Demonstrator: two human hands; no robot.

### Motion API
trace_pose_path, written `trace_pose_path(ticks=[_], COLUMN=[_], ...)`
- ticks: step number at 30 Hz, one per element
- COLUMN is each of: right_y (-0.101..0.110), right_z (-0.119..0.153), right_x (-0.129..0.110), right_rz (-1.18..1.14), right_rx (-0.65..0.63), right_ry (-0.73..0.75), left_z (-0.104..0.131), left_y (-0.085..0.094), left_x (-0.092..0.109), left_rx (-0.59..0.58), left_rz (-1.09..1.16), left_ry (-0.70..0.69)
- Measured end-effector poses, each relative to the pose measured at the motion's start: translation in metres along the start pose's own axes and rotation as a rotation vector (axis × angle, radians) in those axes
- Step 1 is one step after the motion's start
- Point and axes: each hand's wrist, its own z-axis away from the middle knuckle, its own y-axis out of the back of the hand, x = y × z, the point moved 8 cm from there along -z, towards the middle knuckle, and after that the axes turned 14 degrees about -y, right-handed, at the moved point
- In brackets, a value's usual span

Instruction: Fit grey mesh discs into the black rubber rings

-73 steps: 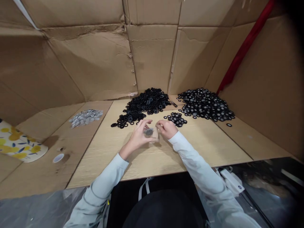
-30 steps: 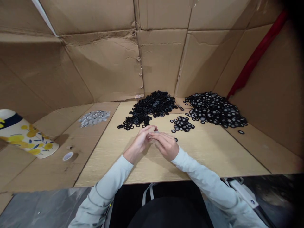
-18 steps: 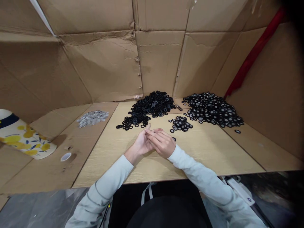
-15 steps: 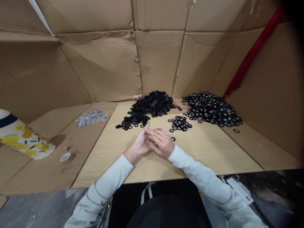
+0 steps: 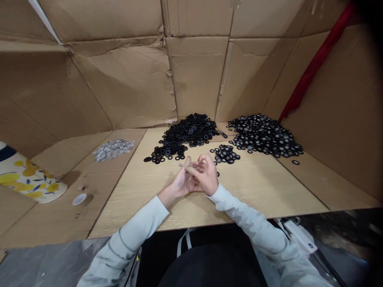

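My left hand is turned palm up over the front middle of the board, its fingers curled and its thumb pointing away. My right hand meets it from the right, thumb reaching over the left palm and index finger bent. Whatever lies between the fingers is too small or hidden to name. A small grey disc shows just beside the left thumb. Beyond the hands spreads a pile of black rings. Right of them sits a small heap of black rings with grey centres.
A larger heap of grey-centred rings stands at the back right, a pile of loose grey discs at the left. A floral bottle and a white tape roll are far left. Cardboard walls enclose the table.
My right hand has lifted and bent its index finger away from the left fingertips. The grey disc beside the left thumb now shows. The view has shifted slightly.
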Motion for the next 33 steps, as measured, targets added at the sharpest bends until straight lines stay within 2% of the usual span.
trace_pose_path(ticks=[3,5,13,18,20,23,28,30,33], right_y=[-0.004,-0.008,0.000,0.004,0.008,0.013,0.013,0.012,0.011], right_z=[-0.006,-0.006,-0.004,-0.005,-0.004,0.003,0.020,0.027,0.040], right_x=[0.020,0.022,0.010,0.004,-0.004,-0.021,-0.036,-0.037,-0.042], right_rz=[-0.250,-0.288,-0.252,-0.183,-0.119,0.056,0.272,0.289,0.320], right_rx=[-0.126,-0.217,-0.270,-0.268,-0.232,-0.162,-0.142,-0.181,-0.229], right_ry=[-0.300,-0.385,-0.339,-0.280,-0.179,0.072,0.495,0.621,0.803], left_z=[0.002,0.002,0.005,0.012,0.017,0.021,0.024,0.021,0.014], left_y=[-0.003,-0.003,-0.009,-0.020,-0.024,-0.027,-0.018,-0.008,0.006], left_x=[-0.002,-0.004,-0.005,-0.007,-0.010,-0.014,-0.012,-0.004,0.024], left_rx=[-0.061,-0.092,-0.257,-0.352,-0.397,-0.449,-0.510,-0.448,-0.277], left_rz=[-0.010,0.002,0.103,0.169,0.170,0.140,-0.044,-0.219,-0.563], left_ry=[0.042,0.052,0.127,0.192,0.224,0.259,0.285,0.237,0.011])
